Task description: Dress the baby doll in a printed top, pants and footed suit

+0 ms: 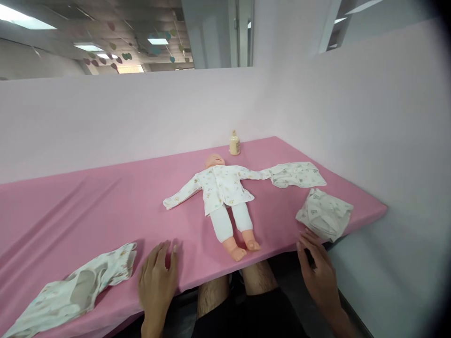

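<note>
A baby doll (230, 241) lies on its back on the pink-covered table (134, 206), feet toward me. It wears a white patterned baby jacket (221, 188) with the sleeves spread out, and its legs are white down to the bare feet. My left hand (158, 277) rests at the table's front edge, fingers stretched and nothing in them. Left of it lies a patterned baby garment (81, 286). My right hand (317, 270) is at the front edge too, open, its fingertips just below a folded patterned cloth (326, 213).
Another patterned cloth (298, 174) lies flat by the doll's sleeve on the right. A pump bottle (234, 143) stands at the back near the wall (141, 117). A side wall (398, 141) bounds the table on the right. My legs (259, 277) are below the front edge.
</note>
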`<state>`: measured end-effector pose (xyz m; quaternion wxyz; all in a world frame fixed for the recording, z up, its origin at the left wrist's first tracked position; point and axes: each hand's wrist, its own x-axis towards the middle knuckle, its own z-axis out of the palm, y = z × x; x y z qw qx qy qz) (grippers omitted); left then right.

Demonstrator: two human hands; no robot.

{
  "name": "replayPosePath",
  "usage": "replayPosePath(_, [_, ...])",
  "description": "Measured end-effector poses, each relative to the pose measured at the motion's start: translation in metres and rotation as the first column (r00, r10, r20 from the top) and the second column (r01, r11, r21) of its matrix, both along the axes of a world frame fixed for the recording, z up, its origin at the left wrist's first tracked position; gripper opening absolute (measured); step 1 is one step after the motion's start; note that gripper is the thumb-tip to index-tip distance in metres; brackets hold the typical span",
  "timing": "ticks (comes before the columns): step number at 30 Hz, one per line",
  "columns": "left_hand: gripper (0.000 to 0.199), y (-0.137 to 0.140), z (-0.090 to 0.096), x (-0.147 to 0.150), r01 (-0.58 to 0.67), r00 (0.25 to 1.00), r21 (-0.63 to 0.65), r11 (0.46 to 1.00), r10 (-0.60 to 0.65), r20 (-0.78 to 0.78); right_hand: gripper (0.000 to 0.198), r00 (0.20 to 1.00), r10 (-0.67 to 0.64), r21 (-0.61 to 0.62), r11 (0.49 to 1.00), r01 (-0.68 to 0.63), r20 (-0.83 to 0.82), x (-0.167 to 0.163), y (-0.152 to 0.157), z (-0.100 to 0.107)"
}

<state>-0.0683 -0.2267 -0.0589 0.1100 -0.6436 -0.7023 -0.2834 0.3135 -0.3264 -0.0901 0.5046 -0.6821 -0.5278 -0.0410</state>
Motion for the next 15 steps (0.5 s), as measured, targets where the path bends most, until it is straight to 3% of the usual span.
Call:
replayPosePath(3, [0.054,0.001,0.0,0.0,0.012,1.0,0.027,1.0,-0.012,-0.006,0.039,0.995,-0.084,-0.101,0.992,0.077,-0.058,0.012,-0.024,-0.001])
replayPosePath(6, [0.056,0.001,0.002,0.002,0.018,1.0,0.066,0.998,-0.018,0.0,0.047,0.995,-0.095,-0.171,0.981,0.092,-0.011,0.017,-0.035,0.0])
replayPosePath(11, [0.053,0.001,0.006,0.005,0.023,1.0,0.076,0.997,-0.024,0.019,0.058,0.983,0.071,-0.249,0.968,-0.026,0.172,0.009,-0.033,-0.006])
replayPosePath(15, [0.05,0.002,0.006,0.004,0.038,0.999,0.078,0.996,-0.039,0.013,0.067,0.942,0.132,-0.213,0.975,-0.067,0.309,-0.012,-0.022,-0.028])
